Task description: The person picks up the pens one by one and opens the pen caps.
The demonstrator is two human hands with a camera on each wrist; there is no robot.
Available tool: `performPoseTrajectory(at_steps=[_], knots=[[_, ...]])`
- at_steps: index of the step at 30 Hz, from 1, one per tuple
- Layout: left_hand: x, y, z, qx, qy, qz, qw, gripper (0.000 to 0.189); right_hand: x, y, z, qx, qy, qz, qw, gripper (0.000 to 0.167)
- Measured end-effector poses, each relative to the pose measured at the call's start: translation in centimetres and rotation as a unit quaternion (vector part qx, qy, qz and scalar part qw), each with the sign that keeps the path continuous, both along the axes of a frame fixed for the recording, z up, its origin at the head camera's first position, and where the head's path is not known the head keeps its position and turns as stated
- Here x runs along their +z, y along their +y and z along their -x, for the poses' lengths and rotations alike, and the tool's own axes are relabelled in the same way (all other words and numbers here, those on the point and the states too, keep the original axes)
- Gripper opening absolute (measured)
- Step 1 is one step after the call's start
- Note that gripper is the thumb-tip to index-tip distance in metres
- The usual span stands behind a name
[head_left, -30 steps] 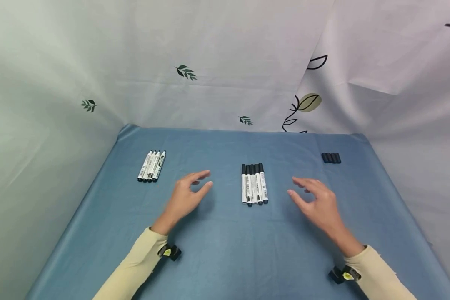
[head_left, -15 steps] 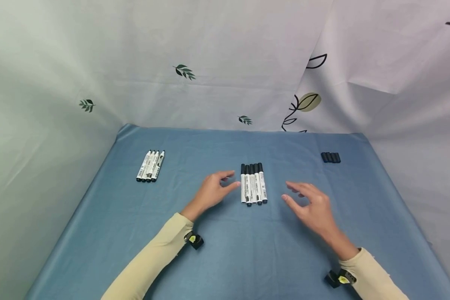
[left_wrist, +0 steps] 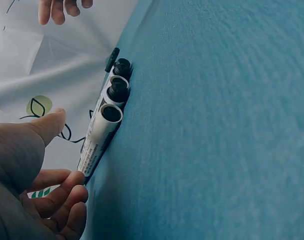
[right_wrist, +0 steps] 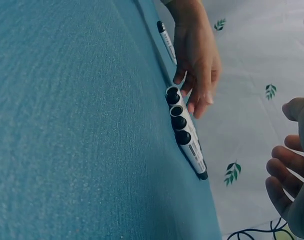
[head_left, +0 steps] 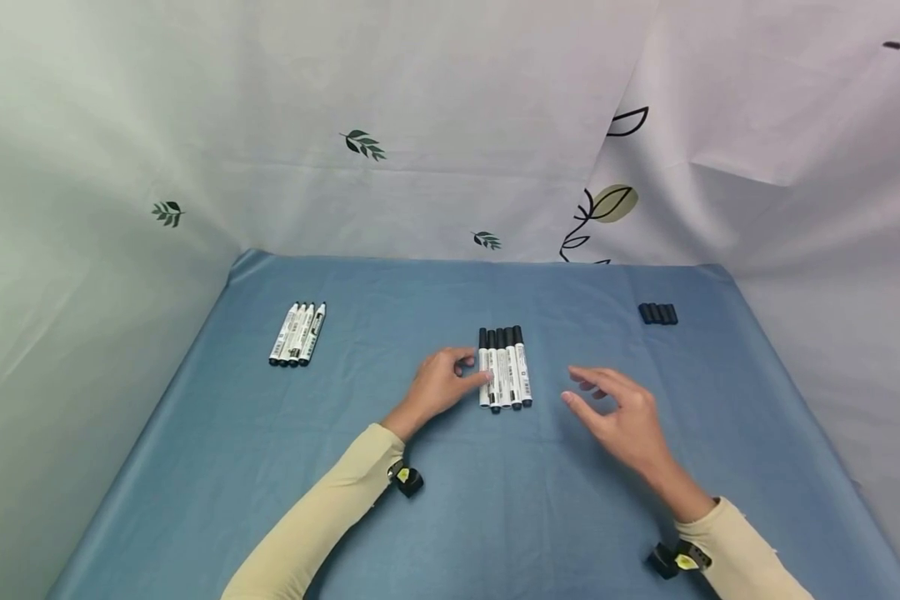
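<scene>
A row of several capped white markers with black caps lies side by side mid-table. My left hand is at the row's left side, its thumb reaching over the nearest markers in the head view. In the left wrist view, the bent fingers come right up beside the leftmost marker, while the thumb stays raised apart from it. To the right of the row hovers my right hand, fingers loosely bent and thumb apart, holding nothing. In the right wrist view, the row shows its ends.
Several uncapped markers lie together at the back left of the blue cloth. At the back right sit several black caps in a row. A pale patterned curtain rises behind and beside the table.
My left hand has moved right, from between the two marker groups to the middle row's left side. The right hand has shifted slightly left. The markers look unmoved.
</scene>
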State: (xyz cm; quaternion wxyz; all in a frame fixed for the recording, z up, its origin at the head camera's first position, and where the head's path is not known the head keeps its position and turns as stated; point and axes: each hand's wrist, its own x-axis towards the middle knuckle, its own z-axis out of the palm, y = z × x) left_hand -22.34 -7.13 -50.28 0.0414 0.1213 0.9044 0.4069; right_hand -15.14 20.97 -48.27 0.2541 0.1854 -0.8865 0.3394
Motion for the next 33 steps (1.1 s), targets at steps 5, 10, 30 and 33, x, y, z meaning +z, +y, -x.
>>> performPoseTrajectory(at_steps=[5,10,30,33], knots=[[-0.39,0.10,0.10,-0.002,-0.009,0.012,0.9999,0.062,0.05,-0.17,-0.10,0.004,-0.006,-0.001,1.0000,0.037],[-0.64,0.26,0.19,-0.001,-0.012,0.014,0.9998,0.061,0.01,-0.31,-0.08,0.016,-0.010,0.006,0.9998,0.036],[-0.90,0.30,0.33,0.012,-0.008,0.012,0.9998,0.049,-0.40,-0.15,0.06,0.025,-0.003,0.017,0.9995,0.033],[-0.82,0.29,0.31,0.013,-0.011,0.015,0.9997,0.049,-0.42,-0.08,0.06,0.024,-0.004,0.017,0.9996,0.032]])
